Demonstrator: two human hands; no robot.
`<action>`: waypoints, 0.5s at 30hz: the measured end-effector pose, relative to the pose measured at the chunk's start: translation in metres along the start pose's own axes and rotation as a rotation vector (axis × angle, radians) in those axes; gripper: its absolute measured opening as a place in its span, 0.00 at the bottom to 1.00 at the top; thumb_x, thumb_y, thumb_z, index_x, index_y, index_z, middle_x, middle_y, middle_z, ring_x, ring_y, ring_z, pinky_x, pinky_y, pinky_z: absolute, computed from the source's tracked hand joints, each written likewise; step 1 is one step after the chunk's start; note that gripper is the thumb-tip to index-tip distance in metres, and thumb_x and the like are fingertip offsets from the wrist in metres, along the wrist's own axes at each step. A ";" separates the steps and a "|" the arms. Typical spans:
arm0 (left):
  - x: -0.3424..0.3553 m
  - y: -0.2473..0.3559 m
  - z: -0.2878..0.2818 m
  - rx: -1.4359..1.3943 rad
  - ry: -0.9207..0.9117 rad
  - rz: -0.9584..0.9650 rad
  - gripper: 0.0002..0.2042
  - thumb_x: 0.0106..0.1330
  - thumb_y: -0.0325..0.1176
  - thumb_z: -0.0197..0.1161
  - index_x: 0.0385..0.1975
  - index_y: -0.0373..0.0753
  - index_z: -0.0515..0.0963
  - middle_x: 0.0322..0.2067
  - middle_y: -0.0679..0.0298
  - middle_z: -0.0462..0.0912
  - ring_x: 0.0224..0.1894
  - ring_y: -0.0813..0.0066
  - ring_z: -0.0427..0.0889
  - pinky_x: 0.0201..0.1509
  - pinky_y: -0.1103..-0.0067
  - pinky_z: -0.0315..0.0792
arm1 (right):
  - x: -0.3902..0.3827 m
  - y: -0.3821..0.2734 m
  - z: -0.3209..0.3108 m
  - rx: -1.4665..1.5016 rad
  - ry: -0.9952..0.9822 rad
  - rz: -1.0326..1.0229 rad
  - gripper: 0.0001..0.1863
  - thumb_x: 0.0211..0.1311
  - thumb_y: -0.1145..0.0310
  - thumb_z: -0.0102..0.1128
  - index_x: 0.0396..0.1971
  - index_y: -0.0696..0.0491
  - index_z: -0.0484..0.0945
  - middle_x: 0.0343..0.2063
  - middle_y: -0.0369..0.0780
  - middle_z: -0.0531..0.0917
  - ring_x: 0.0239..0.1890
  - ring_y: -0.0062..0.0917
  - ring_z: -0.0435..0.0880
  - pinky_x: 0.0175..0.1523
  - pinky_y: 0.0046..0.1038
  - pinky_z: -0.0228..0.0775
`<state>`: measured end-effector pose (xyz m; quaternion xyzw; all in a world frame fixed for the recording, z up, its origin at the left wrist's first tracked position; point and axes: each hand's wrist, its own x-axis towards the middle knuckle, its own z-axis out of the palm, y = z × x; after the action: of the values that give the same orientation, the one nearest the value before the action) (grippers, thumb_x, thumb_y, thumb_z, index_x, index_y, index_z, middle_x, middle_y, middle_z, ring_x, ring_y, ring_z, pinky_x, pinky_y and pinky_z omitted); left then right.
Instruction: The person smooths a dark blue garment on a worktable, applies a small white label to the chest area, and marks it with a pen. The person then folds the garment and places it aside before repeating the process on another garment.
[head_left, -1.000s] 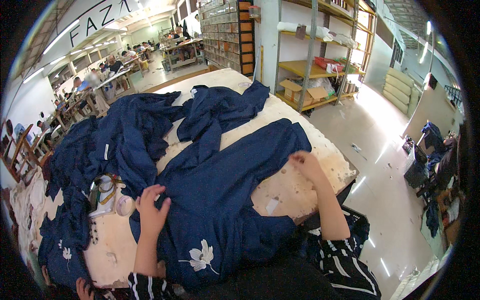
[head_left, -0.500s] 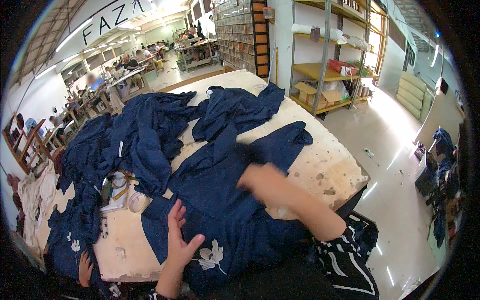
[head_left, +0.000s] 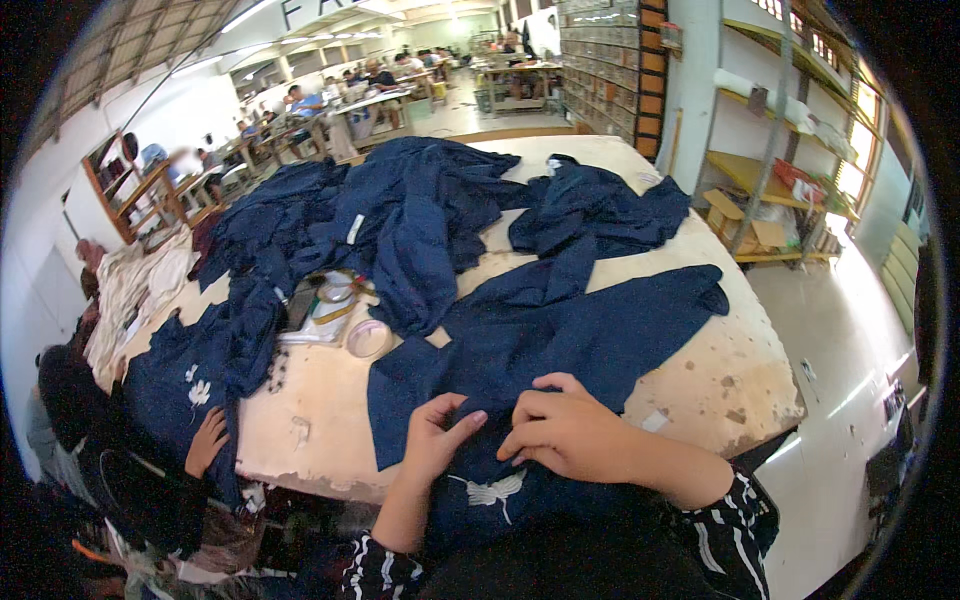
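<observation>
A navy garment [head_left: 580,315] with a white embroidered flower [head_left: 492,492] lies across the near part of the table and over its front edge. My left hand [head_left: 436,440] curls its fingers and thumb on the cloth just above the flower. Close beside it, my right hand [head_left: 572,432] pinches the same cloth between bent fingers and thumb; the fingertips are partly hidden by the fabric. At the left, a co-worker's hand [head_left: 207,442] rests on another navy piece [head_left: 165,375] that also bears white flower embroidery.
Several crumpled navy garments [head_left: 415,210] cover the far side of the pale worn table [head_left: 310,440]. A roll of tape [head_left: 370,339] sits beside a clutter of small tools. Metal shelves [head_left: 755,180] stand at the right; people work at sewing tables farther back.
My right hand has come down and left to the cloth beside my left hand. My left hand's spread fingers have curled onto the garment. The view has turned left.
</observation>
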<state>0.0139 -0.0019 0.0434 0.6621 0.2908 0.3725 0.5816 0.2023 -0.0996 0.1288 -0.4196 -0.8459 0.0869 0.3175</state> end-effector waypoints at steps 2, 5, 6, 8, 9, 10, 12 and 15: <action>-0.007 -0.001 0.011 -0.240 0.008 0.050 0.05 0.62 0.29 0.60 0.33 0.35 0.77 0.32 0.71 0.78 0.36 0.86 0.73 0.40 0.85 0.67 | 0.005 0.004 0.007 -0.030 0.085 0.045 0.07 0.46 0.68 0.66 0.28 0.45 0.80 0.24 0.31 0.75 0.36 0.22 0.75 0.53 0.35 0.57; -0.016 -0.012 0.028 -0.726 0.070 -0.124 0.12 0.65 0.32 0.56 0.46 0.35 0.72 0.40 0.67 0.77 0.43 0.80 0.74 0.51 0.81 0.67 | 0.024 0.013 0.014 -0.052 0.147 0.231 0.13 0.44 0.68 0.68 0.33 0.48 0.78 0.24 0.31 0.76 0.34 0.24 0.76 0.50 0.34 0.59; -0.016 -0.012 0.035 -0.966 0.064 -0.275 0.13 0.65 0.31 0.56 0.48 0.34 0.70 0.40 0.66 0.77 0.44 0.78 0.75 0.52 0.79 0.68 | 0.027 0.022 0.017 -0.058 0.161 0.293 0.15 0.43 0.68 0.69 0.34 0.49 0.78 0.23 0.31 0.76 0.33 0.25 0.76 0.49 0.33 0.61; -0.024 -0.015 0.036 -0.561 0.066 -0.151 0.16 0.65 0.30 0.56 0.51 0.33 0.68 0.43 0.64 0.77 0.47 0.76 0.75 0.54 0.77 0.68 | 0.027 0.049 0.018 0.069 0.142 0.383 0.22 0.43 0.66 0.70 0.41 0.52 0.76 0.32 0.38 0.76 0.30 0.28 0.76 0.42 0.28 0.67; -0.028 -0.016 0.037 -0.361 0.056 -0.091 0.17 0.65 0.29 0.55 0.52 0.32 0.67 0.44 0.62 0.77 0.48 0.75 0.75 0.55 0.77 0.68 | 0.021 0.061 0.013 0.104 0.193 0.423 0.23 0.43 0.66 0.70 0.43 0.53 0.75 0.35 0.40 0.76 0.29 0.28 0.76 0.41 0.28 0.68; -0.031 -0.021 0.034 -0.422 0.001 -0.132 0.17 0.65 0.28 0.55 0.53 0.32 0.66 0.46 0.61 0.76 0.48 0.75 0.75 0.55 0.77 0.68 | 0.013 0.075 0.007 0.142 0.243 0.461 0.25 0.43 0.65 0.70 0.44 0.54 0.75 0.37 0.42 0.75 0.29 0.29 0.76 0.40 0.27 0.69; -0.041 -0.032 0.017 -0.533 -0.093 -0.216 0.19 0.65 0.27 0.55 0.55 0.31 0.64 0.49 0.59 0.75 0.49 0.74 0.75 0.55 0.77 0.69 | -0.015 0.120 -0.013 -0.188 0.367 0.681 0.30 0.46 0.63 0.69 0.51 0.55 0.71 0.46 0.46 0.71 0.36 0.33 0.78 0.47 0.31 0.70; -0.052 -0.033 0.007 -0.544 -0.140 -0.248 0.21 0.65 0.26 0.54 0.57 0.31 0.62 0.52 0.59 0.74 0.52 0.74 0.73 0.57 0.77 0.67 | -0.094 0.186 -0.042 -0.617 0.382 1.211 0.32 0.50 0.60 0.66 0.54 0.56 0.65 0.51 0.51 0.69 0.51 0.44 0.73 0.52 0.39 0.69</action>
<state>-0.0070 -0.0431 0.0028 0.4654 0.2182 0.3163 0.7974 0.3914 -0.0593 0.0409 -0.8954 -0.3791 -0.0709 0.2228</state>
